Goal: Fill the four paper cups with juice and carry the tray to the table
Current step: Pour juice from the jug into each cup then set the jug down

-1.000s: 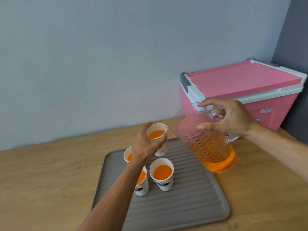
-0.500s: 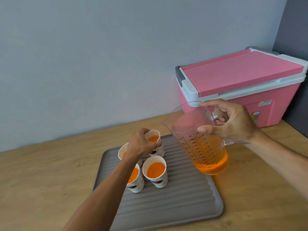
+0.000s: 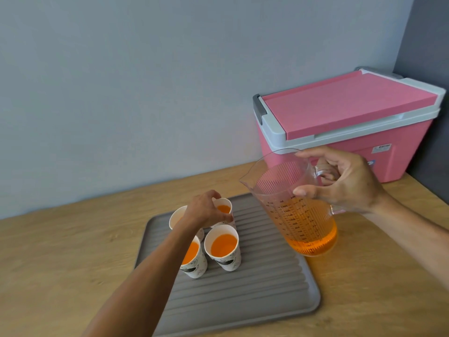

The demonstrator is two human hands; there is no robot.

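Nearly upright jug (image 3: 298,215), spout (image 3: 243,180) left, toward held cup (image 3: 224,208).

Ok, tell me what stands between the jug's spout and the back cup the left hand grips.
Nothing visible. The jug, in the right hand, hangs right of the back cup; the left hand grips its left side.
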